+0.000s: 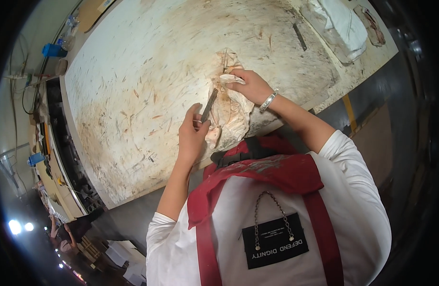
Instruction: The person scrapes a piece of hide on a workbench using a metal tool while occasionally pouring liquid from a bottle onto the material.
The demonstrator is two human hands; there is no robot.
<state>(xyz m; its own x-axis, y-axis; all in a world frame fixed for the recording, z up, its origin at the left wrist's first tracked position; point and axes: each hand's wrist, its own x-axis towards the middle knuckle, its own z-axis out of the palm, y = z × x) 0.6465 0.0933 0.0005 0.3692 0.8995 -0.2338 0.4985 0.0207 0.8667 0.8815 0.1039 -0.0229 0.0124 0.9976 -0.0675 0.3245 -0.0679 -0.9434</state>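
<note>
My left hand point(193, 132) is closed around the lower end of a dark, flat metal strip point(211, 101) that points up and away from me. Against the table lies a crumpled off-white cloth point(236, 114) with brown stains, partly under the strip. A folded white piece of cloth or paper point(232, 79) is pinched between the fingers of my right hand point(252, 86), just above the stained cloth. Whether that piece is part of the stained cloth, I cannot tell. A thin, dark, narrow item point(225, 57) shows at the cloth's far end.
The pale worktop point(134, 86) is covered in scratches and brown marks. Another dark strip point(300, 36) lies at the far right, near a white bundle in clear plastic point(338, 28). A blue container point(54, 50) stands beyond the left edge. Another person point(69, 238) is at the lower left.
</note>
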